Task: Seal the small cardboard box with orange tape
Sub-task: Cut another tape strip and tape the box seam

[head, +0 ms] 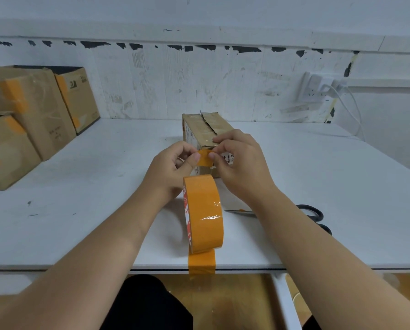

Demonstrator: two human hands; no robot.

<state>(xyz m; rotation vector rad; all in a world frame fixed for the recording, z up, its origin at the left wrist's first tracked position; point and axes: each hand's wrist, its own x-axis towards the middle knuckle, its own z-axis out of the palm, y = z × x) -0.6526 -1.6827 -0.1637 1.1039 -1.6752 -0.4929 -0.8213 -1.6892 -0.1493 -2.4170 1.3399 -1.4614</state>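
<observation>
Here both the left hand and right hand pinch a floppy, sticky orange tape strip against the small cardboard box mid-table; best held by its corners

A small brown cardboard box stands on the white surface just beyond the left hand and right hand, its top flaps closed along an untaped centre seam. A short orange tape piece is pinched between both hands at the box's near top edge. A glossy orange tape roll stands on edge just below the hands, its loose end stuck over the surface's near edge.
</observation>
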